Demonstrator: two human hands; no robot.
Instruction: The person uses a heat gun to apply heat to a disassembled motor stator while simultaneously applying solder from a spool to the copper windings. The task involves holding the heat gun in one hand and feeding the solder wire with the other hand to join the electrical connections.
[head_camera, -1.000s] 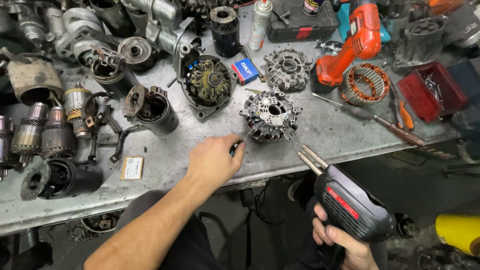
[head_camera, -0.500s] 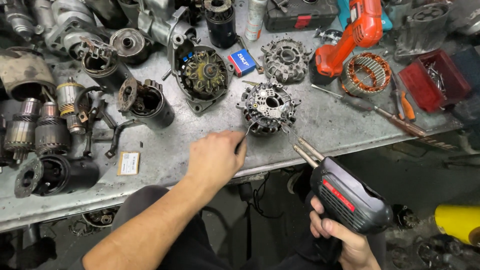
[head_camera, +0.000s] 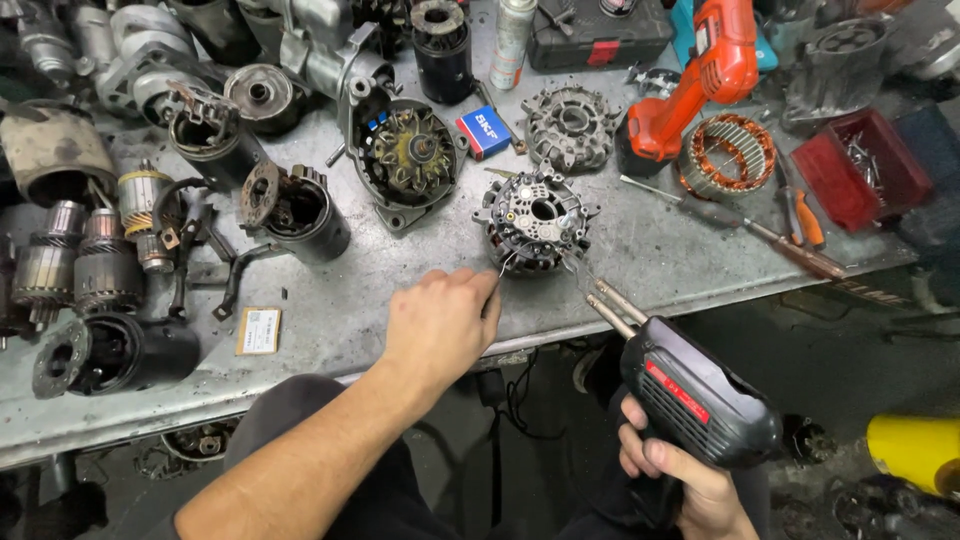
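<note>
While the left hand (head_camera: 440, 320) rests on the grey metal tabletop (head_camera: 650, 240), its fingers are closed round a thin silvery wire (head_camera: 503, 266), pinched near the fingertips. The wire runs up from the hand to the near edge of the round dark metal alternator part with copper windings (head_camera: 537, 222), which lies just beyond the fingertips. This hold appears to keep the wire end against the part's terminals.

The right hand (head_camera: 680, 480) is wrapped fully round the grip of a black pistol-shaped soldering gun with a red stripe (head_camera: 690, 385). The gun is held off the tabletop edge, below it, and its twin metal prongs (head_camera: 615, 305) point up and forward toward the same part, ending close beside it; whether the tip touches cannot be told.

Surroundings:
- Beyond the left hand: an open round housing with a brass-coloured rotor inside (head_camera: 412, 155) and a small blue and red box (head_camera: 483, 132).
- To the left of the left hand: a dark cylindrical motor casing (head_camera: 295, 210) and a small yellow card (head_camera: 259, 330).
- Beyond the right hand: a long screwdriver (head_camera: 740, 228), a copper-wound stator ring (head_camera: 727, 153), an orange power drill (head_camera: 705, 75) and a red plastic tray (head_camera: 865, 165).

Nothing lies between either hand and the part.
</note>
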